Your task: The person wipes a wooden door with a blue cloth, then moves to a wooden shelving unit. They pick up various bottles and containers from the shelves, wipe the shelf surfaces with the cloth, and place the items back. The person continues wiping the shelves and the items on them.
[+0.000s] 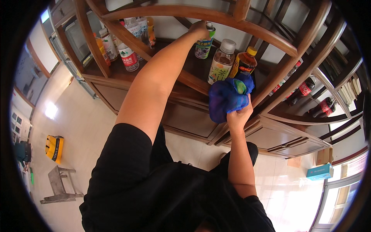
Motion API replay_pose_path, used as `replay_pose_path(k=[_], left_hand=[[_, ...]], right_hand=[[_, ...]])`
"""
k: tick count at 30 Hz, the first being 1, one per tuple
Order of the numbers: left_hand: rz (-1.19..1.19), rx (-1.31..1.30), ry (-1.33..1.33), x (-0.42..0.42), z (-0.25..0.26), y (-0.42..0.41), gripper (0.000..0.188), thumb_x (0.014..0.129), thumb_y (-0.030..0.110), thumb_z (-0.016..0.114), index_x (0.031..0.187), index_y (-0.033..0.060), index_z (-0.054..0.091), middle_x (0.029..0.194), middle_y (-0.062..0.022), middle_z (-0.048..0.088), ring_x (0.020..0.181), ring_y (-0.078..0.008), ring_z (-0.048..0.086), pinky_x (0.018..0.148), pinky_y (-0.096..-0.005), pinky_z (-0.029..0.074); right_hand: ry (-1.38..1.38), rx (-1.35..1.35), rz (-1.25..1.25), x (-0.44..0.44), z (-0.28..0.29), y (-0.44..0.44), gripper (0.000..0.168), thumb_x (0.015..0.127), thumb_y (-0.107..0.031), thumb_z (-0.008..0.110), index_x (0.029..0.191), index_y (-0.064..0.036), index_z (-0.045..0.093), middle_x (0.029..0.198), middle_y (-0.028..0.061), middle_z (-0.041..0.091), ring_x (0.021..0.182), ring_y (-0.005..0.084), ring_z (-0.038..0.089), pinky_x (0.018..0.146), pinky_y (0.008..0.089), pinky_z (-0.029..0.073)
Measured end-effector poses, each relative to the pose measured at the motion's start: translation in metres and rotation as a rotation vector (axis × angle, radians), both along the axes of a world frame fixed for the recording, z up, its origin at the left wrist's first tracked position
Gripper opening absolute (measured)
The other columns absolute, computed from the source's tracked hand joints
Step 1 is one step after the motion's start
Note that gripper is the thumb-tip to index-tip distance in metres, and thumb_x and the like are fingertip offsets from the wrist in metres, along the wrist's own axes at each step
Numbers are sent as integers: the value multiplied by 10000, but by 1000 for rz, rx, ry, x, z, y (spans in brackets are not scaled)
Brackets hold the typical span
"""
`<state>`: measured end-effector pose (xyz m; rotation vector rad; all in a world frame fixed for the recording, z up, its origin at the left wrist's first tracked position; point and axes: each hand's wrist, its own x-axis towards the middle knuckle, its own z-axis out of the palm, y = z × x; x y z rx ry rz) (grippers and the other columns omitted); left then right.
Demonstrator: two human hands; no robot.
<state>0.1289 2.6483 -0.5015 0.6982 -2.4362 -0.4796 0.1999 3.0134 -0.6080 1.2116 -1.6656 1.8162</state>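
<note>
My left hand [200, 30] reaches into a wooden shelf compartment, its fingers around the upper part of a green and blue spray can [203, 47]. The can is upright at the shelf's surface; whether it touches is hard to tell. In my right hand [240, 117] is a bunched blue cloth [226, 98] with a green patch. The cloth is in front of a clear plastic tea bottle [220, 63] and a yellow-capped drink bottle [246, 61], hiding their lower parts.
Curved wooden bars [200, 12] frame the shelf. Several drink bottles, including a red-labelled water bottle [129, 59], stand left of my arm. Cola bottles [303, 90] stand on the right shelf. A wooden stool [58, 182], a yellow bag [54, 148] and a blue box [319, 172] are on the floor.
</note>
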Motion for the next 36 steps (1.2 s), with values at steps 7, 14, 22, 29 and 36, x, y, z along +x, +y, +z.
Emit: replay_pose_path(k=[7, 14, 22, 29, 36], left_hand=[[-106, 124, 116, -6, -13, -19, 930, 596, 224, 940, 1387, 23, 494, 1331, -210, 634, 1183, -363, 649, 996, -419, 545], [-15, 211, 375, 9, 7, 19, 729, 737, 355, 830, 1345, 44, 575, 1349, -198, 612, 1244, -337, 599, 1043, -440, 500], [-754, 687, 260, 106, 4, 154, 694, 842, 253, 827, 1399, 11, 493, 1292, -111, 631, 1211, -218, 591, 1052, -375, 452], [-566, 594, 263, 109, -16, 145, 649, 820, 168, 827, 1365, 19, 510, 1270, -111, 654, 1181, -217, 621, 1020, -375, 485], [-525, 621, 256, 131, -8, 137, 646, 792, 195, 847, 1330, 36, 527, 1229, -109, 670, 1165, -218, 625, 1015, -387, 480]], right_hand=[[-57, 16, 53, 4, 3, 2, 225, 874, -53, 665, 1088, 17, 678, 1063, 78, 713, 967, 164, 659, 911, 293, 502], [-23, 24, 49, 0, -2, 0, 223, 869, -35, 655, 1086, 11, 677, 1028, 61, 709, 942, 147, 652, 897, 278, 500], [-77, 66, 71, -4, -5, 9, 263, 876, -34, 663, 1134, 19, 664, 1070, 61, 712, 964, 157, 660, 902, 283, 505], [-105, -21, 167, 11, 2, 22, 211, 850, -82, 702, 1047, -22, 656, 934, 51, 672, 854, 145, 611, 822, 284, 513], [-243, -50, 115, 25, -15, 42, 247, 880, -46, 712, 1116, 4, 663, 1099, 68, 703, 1013, 172, 643, 955, 331, 490]])
